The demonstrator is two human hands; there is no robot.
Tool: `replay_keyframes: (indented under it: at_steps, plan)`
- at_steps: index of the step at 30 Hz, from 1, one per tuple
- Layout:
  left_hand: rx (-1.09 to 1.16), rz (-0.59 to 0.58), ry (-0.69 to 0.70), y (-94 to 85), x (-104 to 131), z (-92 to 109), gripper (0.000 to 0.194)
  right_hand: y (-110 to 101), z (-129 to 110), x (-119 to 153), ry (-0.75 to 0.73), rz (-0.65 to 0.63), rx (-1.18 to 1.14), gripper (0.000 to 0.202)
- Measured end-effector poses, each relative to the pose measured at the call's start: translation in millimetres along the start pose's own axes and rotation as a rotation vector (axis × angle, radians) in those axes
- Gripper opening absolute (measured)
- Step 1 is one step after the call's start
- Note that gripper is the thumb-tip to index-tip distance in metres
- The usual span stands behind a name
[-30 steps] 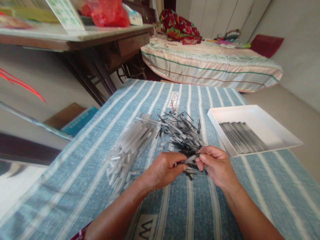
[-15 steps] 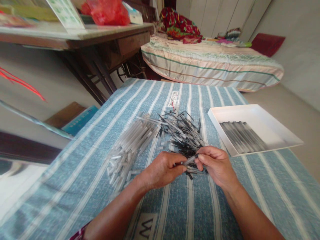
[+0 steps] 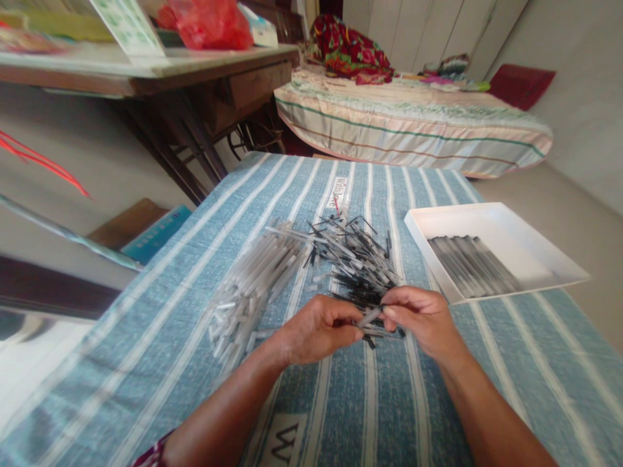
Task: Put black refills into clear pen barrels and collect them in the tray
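Between my two hands is a short, translucent pen piece (image 3: 370, 316) with a dark end. The fingertips of my left hand (image 3: 318, 331) pinch its left end, and my right hand (image 3: 422, 319) pinches the dark right end. Just beyond them lies a loose pile of black pen refills and small parts (image 3: 357, 259). Left of that pile are clear pen barrels (image 3: 263, 263) in a bundle, with short clear caps (image 3: 231, 324) heaped nearer me. My fingers hide part of the held piece.
An open white box (image 3: 525, 243) at the right holds a row of dark pens (image 3: 470, 266). Blue striped cloth (image 3: 160, 363) covers the table. A wooden desk (image 3: 253, 81) with a red plastic bag (image 3: 211, 26) stands back left; a bed (image 3: 413, 123) is behind.
My right hand has shifted very slightly, and the dark end of the held piece is now more covered by its fingers. My left hand stays nearly in place.
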State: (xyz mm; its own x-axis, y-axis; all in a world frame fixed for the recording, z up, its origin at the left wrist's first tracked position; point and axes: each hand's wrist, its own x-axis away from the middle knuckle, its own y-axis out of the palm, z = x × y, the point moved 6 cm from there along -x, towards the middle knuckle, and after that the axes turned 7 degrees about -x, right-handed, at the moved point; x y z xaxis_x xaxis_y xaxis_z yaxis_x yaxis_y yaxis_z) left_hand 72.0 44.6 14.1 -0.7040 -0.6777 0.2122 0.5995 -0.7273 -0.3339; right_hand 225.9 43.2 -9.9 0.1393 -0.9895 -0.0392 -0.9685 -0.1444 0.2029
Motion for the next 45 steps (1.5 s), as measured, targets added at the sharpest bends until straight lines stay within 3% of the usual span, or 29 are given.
replay_keyframes:
  at_steps: [11, 17, 26, 36, 45]
  plan:
    - [-0.106, -0.025, -0.019, 1.8, -0.7, -6.5, 0.014, -1.6, -1.0, -1.5, -0.022, -0.075, 0.241, 0.013]
    - [-0.197, -0.04, -0.014, 1.7, -0.2, -6.3, 0.012, 1.7, -0.2, -0.4, -0.002, -0.185, 0.316, 0.014]
    - [-0.026, -0.129, -0.049, 4.6, 2.8, -6.6, 0.013, 4.9, -5.3, 1.6, -0.02, -0.261, 0.328, 0.013]
    - [0.111, -0.256, -0.054, 3.6, 2.7, -8.7, 0.016, 10.8, -14.2, 3.6, -0.148, -0.292, 0.386, 0.01]
    - [0.101, -0.196, -0.084, 4.5, 2.1, -12.9, 0.015, 15.3, -12.0, 2.5, -0.1, -0.328, 0.473, 0.026]
